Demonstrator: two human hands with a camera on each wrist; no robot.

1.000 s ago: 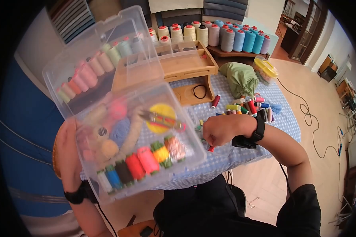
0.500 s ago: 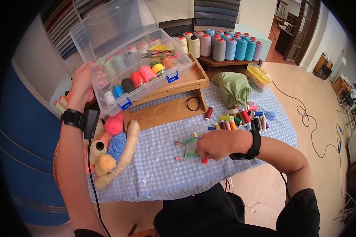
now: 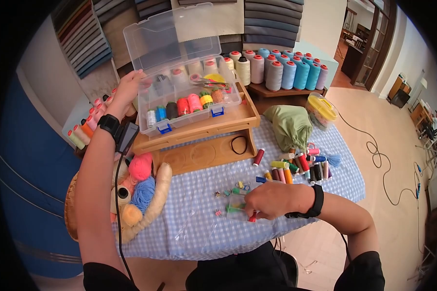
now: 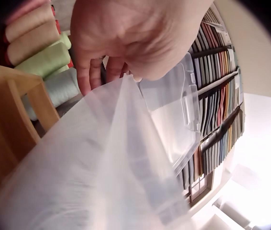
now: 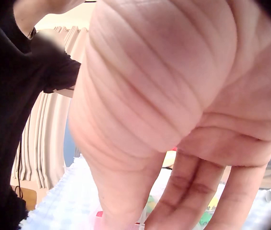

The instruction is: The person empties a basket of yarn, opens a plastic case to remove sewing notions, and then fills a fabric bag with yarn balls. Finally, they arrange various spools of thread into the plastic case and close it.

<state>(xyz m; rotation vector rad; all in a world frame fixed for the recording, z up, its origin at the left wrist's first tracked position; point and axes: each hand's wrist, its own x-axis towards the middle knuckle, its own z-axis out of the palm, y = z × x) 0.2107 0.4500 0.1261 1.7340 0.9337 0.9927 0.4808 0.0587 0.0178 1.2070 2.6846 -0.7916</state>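
Checked blue-white tablecloth (image 3: 194, 194). Wooden stand (image 3: 243, 120); open clear box (image 3: 188, 119) (blue-latched) over its top, edge pinched by left hand (image 3: 127, 88). Right hand (image 3: 280, 198): fingers bent down at small clear case (image 3: 233, 214), hold unclear.

Right grip (image 5: 183, 105), fingertips cropped in wrist view

Left hand (image 3: 127, 89) grips left rear corner of open clear case (image 3: 179, 122), at wooden stand (image 3: 243, 112). Case holds coloured thread rolls (image 3: 183, 106) in a row along the front, scissors (image 3: 210, 83) behind, near right end. Right hand (image 3: 281, 199) points down at small clear box (image 3: 234, 214), fingertips partly hidden. Loose small spools (image 3: 287, 175) lie beside green pouch (image 3: 289, 127). Yarn balls (image 3: 140, 167) sit left on checked cloth (image 3: 194, 194).
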